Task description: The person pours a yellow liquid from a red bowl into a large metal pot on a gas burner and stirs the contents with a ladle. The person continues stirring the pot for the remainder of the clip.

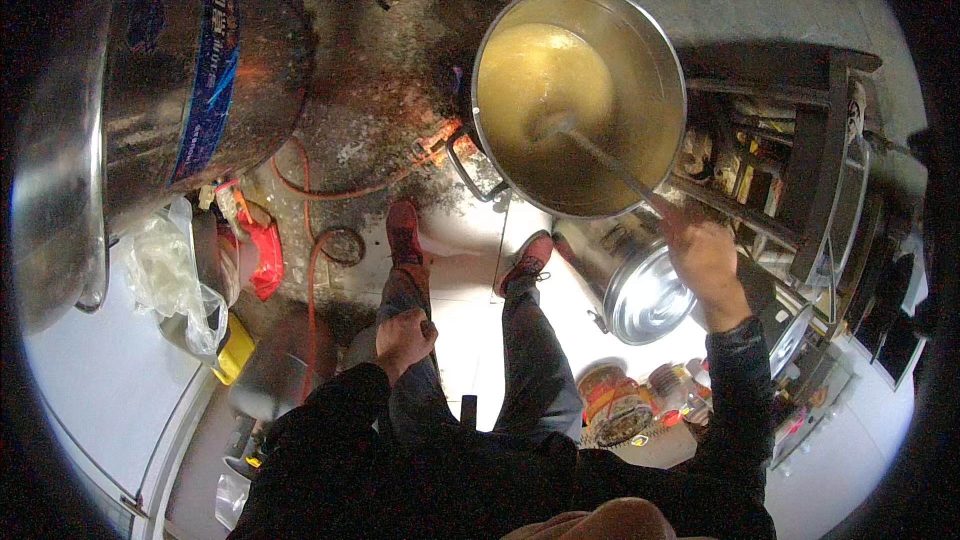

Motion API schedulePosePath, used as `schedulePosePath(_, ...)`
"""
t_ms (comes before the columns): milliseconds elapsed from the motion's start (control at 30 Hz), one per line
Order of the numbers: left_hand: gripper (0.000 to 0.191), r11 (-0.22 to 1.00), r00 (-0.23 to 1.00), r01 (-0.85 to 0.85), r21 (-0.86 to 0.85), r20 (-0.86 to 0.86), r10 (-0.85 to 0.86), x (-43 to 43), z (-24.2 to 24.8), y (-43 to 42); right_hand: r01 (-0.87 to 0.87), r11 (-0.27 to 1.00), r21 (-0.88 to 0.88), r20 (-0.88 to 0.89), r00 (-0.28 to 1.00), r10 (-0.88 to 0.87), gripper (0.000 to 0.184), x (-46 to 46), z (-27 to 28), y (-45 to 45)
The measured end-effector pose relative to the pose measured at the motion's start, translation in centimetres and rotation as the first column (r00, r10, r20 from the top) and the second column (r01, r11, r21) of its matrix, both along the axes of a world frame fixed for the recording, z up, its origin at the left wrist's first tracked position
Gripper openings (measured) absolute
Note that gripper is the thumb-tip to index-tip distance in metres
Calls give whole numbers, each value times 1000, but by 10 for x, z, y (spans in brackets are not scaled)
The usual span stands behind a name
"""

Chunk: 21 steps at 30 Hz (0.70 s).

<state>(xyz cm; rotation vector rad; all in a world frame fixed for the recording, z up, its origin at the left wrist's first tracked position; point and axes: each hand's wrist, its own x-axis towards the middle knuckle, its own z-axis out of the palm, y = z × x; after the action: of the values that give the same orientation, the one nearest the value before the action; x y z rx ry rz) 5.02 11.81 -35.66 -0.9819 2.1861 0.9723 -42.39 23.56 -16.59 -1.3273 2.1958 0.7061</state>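
Note:
My right hand (pixel 703 268) is closed around the handle of a long metal ladle (pixel 611 163), whose head sits in yellowish liquid (pixel 551 75). That liquid lies in a deep, round metal stockpot (pixel 651 165) with a black side handle. Beneath the pot's left side an orange glow shows. My left hand (pixel 406 335) rests by my left thigh with its fingers curled; nothing is seen in it.
A large metal vessel (pixel 150 90) stands at the left. An orange hose (pixel 310 300) runs over the stained floor. A shiny metal lid (pixel 651 292) lies below the pot, right of my feet. At the right is a dark metal rack (pixel 814 165); plastic bags (pixel 169 262) are at lower left.

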Motion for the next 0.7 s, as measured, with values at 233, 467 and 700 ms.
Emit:
schedulePosePath(233,26,999,999,-31,45,-29,33,2,1,2,-140,978,154,-17,989,144,42,23,-80,-50)
schedulePosePath(467,25,997,998,-54,50,-40,56,5,1,7,-116,982,151,3,993,117,62,15,-121,-79)
schedulePosePath(700,26,999,999,-35,41,-20,36,7,1,9,196,981,-3,-34,980,-196,37,-14,-157,-114)
